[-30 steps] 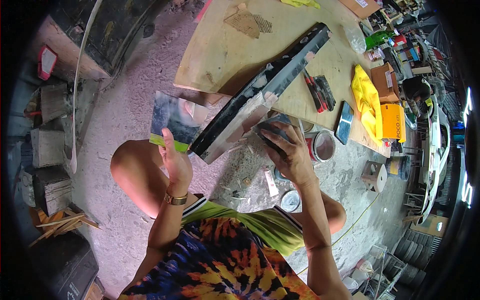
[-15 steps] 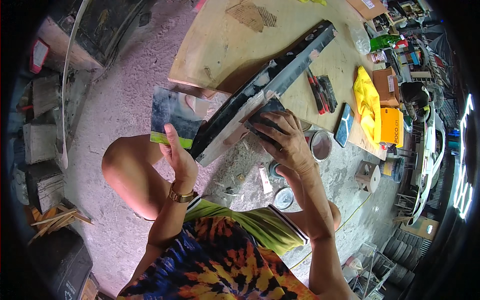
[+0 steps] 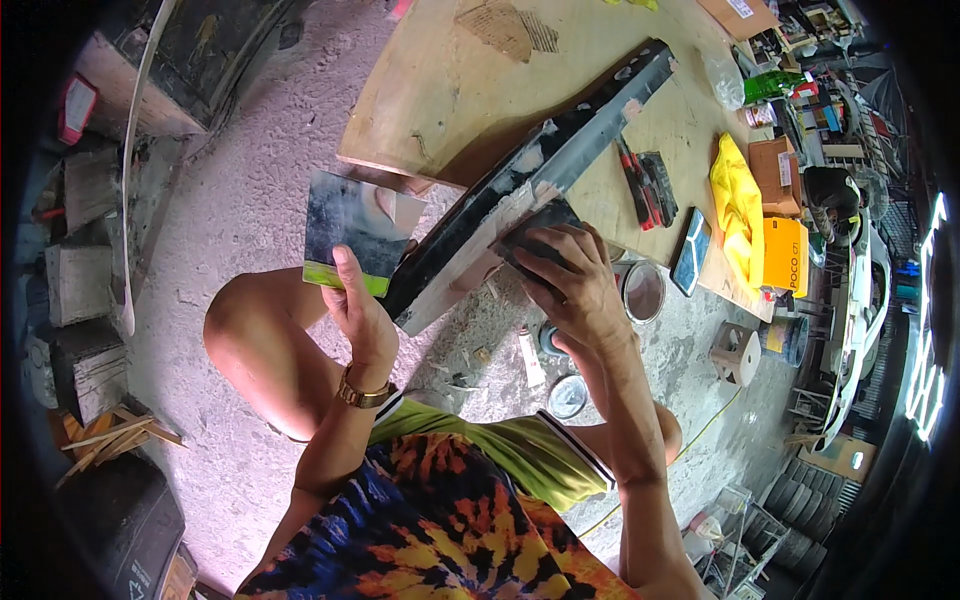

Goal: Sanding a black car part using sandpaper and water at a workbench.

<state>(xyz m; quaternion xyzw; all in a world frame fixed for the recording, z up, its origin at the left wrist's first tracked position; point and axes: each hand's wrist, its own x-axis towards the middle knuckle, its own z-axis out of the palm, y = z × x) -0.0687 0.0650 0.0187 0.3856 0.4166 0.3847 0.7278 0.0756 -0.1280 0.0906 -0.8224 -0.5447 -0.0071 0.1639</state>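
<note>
A long black panel (image 3: 590,115) with pale filler smeared along it slants from the wooden table down towards my lap. My left hand (image 3: 362,320) grips a flat dark putty board (image 3: 345,232) by its green edge, thumb on top. A patch of pinkish-beige putty (image 3: 384,202) lies on the board's corner. In my right hand (image 3: 583,285) is a flat black putty spreader (image 3: 548,220), fingers spread over it. It rests against the filler-coated side of the panel, and its working edge is partly hidden.
The table (image 3: 420,90) bears red-handled tools (image 3: 648,185), a phone (image 3: 690,250), a yellow cloth (image 3: 735,195) and boxes. On the floor, near my legs, are an open can (image 3: 642,292), a white tube (image 3: 530,358) and a round lid (image 3: 568,397). A person (image 3: 832,195) is at the far right.
My right hand and the spreader have shifted slightly right along the panel. My left hand and the putty board have barely moved.
</note>
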